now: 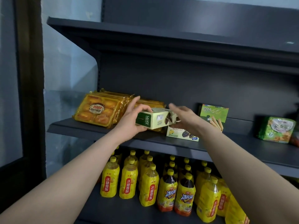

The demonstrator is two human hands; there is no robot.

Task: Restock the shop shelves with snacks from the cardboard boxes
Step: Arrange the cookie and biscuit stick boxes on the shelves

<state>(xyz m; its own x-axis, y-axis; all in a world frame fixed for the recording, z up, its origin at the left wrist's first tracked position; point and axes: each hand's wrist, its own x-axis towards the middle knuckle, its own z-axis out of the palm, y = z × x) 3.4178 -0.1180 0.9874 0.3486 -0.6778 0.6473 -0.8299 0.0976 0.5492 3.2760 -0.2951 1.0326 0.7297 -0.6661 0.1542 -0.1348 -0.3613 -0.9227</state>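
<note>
Head view: a pale green rectangular cardboard snack box, its dark green end panel reading LANDY, sits tilted just above the dark grey metal shelf. The left hand grips its left end, fingers curled round it. The blurred right hand covers the right end; its grip cannot be told.

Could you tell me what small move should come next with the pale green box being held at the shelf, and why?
Probably lower the held box onto the similar pale box lying on the middle shelf. The left hand grips one end, the right hand is at the other, and the held box hangs just above it.
</note>
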